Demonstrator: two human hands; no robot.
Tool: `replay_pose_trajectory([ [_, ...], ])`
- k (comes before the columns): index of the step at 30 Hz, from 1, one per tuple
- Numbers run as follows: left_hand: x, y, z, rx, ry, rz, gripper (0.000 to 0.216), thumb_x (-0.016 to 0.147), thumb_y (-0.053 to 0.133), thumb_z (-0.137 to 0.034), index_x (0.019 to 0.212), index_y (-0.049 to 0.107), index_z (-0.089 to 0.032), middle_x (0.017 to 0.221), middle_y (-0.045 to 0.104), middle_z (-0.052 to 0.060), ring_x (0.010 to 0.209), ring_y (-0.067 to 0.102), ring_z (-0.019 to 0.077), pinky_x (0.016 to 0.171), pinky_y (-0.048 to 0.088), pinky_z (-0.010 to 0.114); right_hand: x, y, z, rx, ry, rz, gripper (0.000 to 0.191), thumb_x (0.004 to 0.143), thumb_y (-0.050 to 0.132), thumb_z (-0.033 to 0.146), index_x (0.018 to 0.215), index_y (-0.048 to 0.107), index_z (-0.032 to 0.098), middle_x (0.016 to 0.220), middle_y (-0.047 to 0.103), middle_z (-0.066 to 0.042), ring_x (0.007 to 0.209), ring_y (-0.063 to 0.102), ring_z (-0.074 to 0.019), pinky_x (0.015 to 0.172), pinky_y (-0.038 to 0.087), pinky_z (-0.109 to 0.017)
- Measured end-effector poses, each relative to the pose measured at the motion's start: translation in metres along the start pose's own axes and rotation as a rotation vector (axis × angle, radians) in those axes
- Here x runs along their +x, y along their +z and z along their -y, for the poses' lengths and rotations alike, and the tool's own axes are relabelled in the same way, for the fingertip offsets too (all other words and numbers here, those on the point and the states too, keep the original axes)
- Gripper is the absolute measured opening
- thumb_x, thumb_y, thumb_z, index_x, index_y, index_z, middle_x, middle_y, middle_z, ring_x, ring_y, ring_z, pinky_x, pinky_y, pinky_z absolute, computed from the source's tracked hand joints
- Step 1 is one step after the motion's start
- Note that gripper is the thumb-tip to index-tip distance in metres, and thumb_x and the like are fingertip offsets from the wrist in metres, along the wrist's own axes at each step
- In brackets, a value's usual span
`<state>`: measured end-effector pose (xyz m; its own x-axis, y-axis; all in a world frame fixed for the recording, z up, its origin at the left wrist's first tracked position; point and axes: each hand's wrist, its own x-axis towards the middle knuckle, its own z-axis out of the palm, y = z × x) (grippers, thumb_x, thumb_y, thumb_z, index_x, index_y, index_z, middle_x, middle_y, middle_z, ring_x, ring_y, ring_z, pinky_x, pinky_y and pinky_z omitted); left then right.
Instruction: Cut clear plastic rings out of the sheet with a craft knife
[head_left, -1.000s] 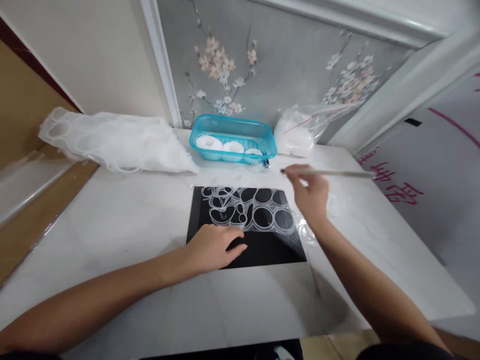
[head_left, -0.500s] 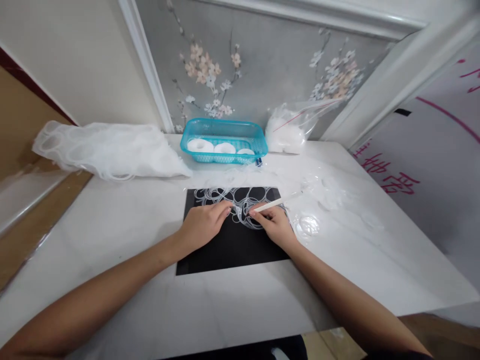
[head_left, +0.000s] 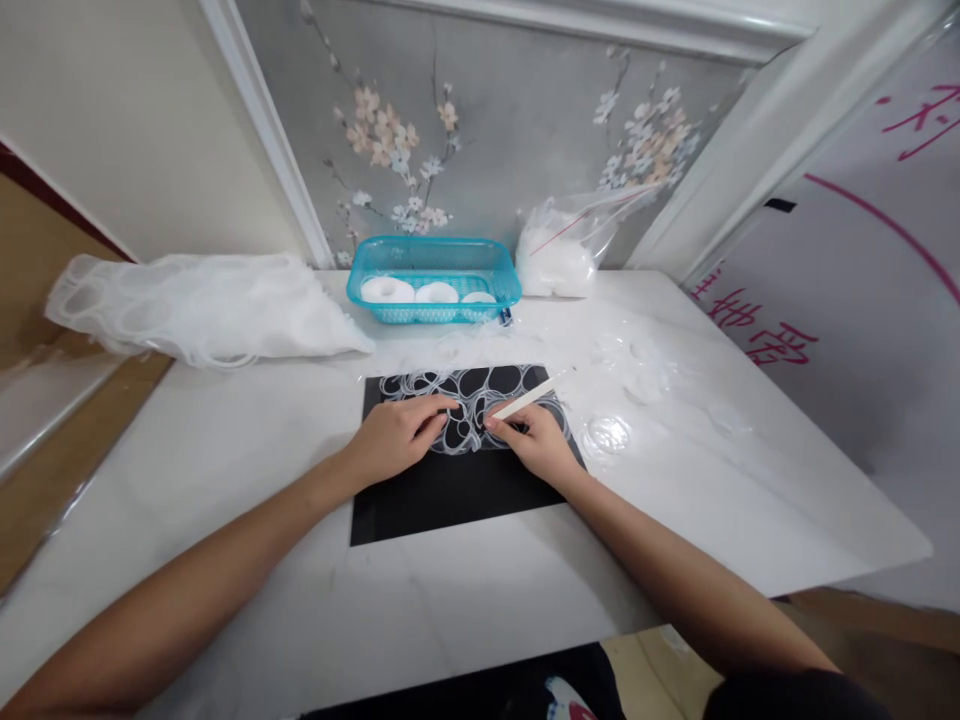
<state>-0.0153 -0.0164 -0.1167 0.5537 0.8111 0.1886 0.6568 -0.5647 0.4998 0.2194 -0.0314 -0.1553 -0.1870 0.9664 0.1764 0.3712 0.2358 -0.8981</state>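
Observation:
A black mat (head_left: 442, 505) lies on the table, its far half covered by a sheet of clear, looped plastic rings (head_left: 459, 436). My left hand (head_left: 397, 435) rests at the left of the rings, index finger and thumb slightly apart, nothing visible between them. My right hand (head_left: 541, 445) is closed round a slim white stick-like tool (head_left: 529, 395), whose thin end points up and away to the right. The thumb and fingertips of that hand are down at the rings; whether they also pinch a piece of plastic I cannot make out.
Behind the mat stands a turquoise basket (head_left: 435, 250) with white rolls (head_left: 388, 290). A clear zip bag (head_left: 559, 262) of white material is beside it. White ringed sheets (head_left: 210, 305) are piled at left. Loose clear scraps (head_left: 637, 365) and a clear round piece (head_left: 607, 434) lie right.
My left fingers have parted from their pinch on the plastic and drawn slightly back. The right hand still holds the white tool, now tilted up a little more. The camera view has shifted.

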Motion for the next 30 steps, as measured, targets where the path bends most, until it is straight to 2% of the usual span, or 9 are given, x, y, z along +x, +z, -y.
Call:
replay_pose_trajectory([
  [3,0.000,0.007,0.006,0.214,0.013,0.082,0.031,0.097,0.043,-0.020,0.118,0.065,-0.023,0.106,0.075,0.004,0.087,0.071,0.0180,0.073,0.051,0.027,0.000,0.000,0.001,-0.001,-0.008,0.002,0.019,0.088,0.065,0.036,0.076,0.072,0.022,0.086,0.078,-0.005,0.081,0.073,-0.0238,0.076,0.056,-0.035],
  [6,0.000,0.008,0.006,0.366,-0.012,0.107,0.023,0.097,0.045,-0.021,0.098,0.068,-0.019,0.086,0.073,0.004,0.074,0.068,0.0177,0.058,0.041,0.024,0.001,0.000,0.002,-0.009,-0.021,0.010,0.018,0.088,0.065,0.033,0.077,0.072,0.021,0.086,0.078,-0.006,0.082,0.073,-0.0236,0.077,0.056,-0.035],
  [8,0.002,0.002,0.004,0.321,-0.062,0.052,0.022,0.096,0.051,-0.027,0.079,0.063,-0.018,0.072,0.067,0.001,0.065,0.061,0.0156,0.054,0.034,0.024,0.001,0.000,0.001,-0.015,-0.037,0.015,0.017,0.089,0.064,0.031,0.077,0.072,0.021,0.087,0.078,-0.006,0.083,0.073,-0.0237,0.079,0.056,-0.035],
  [12,0.009,-0.022,0.004,-0.120,-0.190,-0.109,0.041,0.092,0.056,-0.038,0.057,0.052,-0.018,0.059,0.049,-0.003,0.055,0.045,0.0119,0.055,0.032,0.026,0.002,-0.001,-0.002,-0.015,-0.045,0.027,0.018,0.089,0.063,0.031,0.076,0.071,0.021,0.088,0.078,-0.006,0.085,0.073,-0.0239,0.082,0.055,-0.037],
  [16,0.016,-0.043,0.011,-0.769,-0.237,-0.298,0.036,0.080,0.069,-0.031,0.049,0.056,-0.018,0.074,0.058,0.003,0.071,0.052,0.0151,0.065,0.040,0.027,0.002,-0.001,-0.003,-0.018,-0.043,0.024,0.018,0.089,0.063,0.032,0.077,0.071,0.022,0.090,0.078,-0.006,0.086,0.073,-0.0241,0.083,0.055,-0.037],
  [19,0.017,-0.048,0.013,-1.095,-0.235,-0.290,0.039,0.073,0.070,-0.027,0.040,0.051,-0.019,0.056,0.055,0.003,0.066,0.053,0.0171,0.071,0.045,0.031,0.001,-0.001,-0.002,-0.043,-0.033,0.018,0.017,0.089,0.063,0.032,0.076,0.071,0.023,0.090,0.078,-0.005,0.086,0.073,-0.0245,0.083,0.055,-0.038],
  [21,0.016,-0.046,0.012,-1.158,-0.216,-0.270,0.044,0.073,0.068,-0.031,0.035,0.048,-0.020,0.044,0.048,0.003,0.060,0.052,0.0176,0.072,0.047,0.034,0.001,-0.001,-0.002,-0.051,-0.034,0.016,0.017,0.089,0.063,0.032,0.077,0.072,0.023,0.091,0.079,-0.005,0.087,0.073,-0.0246,0.084,0.054,-0.038],
  [24,0.014,-0.039,0.009,-1.217,-0.182,-0.323,0.041,0.073,0.068,-0.032,0.036,0.056,-0.020,0.041,0.048,0.003,0.059,0.053,0.0172,0.076,0.048,0.034,0.000,0.000,-0.002,-0.052,-0.042,0.016,0.017,0.089,0.063,0.031,0.077,0.072,0.023,0.092,0.079,-0.005,0.088,0.073,-0.0246,0.086,0.054,-0.039],
  [30,0.011,-0.030,0.008,-1.285,-0.129,-0.512,0.026,0.077,0.070,-0.032,0.054,0.077,-0.021,0.059,0.070,0.005,0.071,0.067,0.0173,0.090,0.051,0.033,0.000,0.001,-0.003,-0.061,-0.039,0.000,0.017,0.089,0.064,0.031,0.076,0.072,0.023,0.091,0.079,-0.005,0.089,0.073,-0.0245,0.086,0.054,-0.038],
])
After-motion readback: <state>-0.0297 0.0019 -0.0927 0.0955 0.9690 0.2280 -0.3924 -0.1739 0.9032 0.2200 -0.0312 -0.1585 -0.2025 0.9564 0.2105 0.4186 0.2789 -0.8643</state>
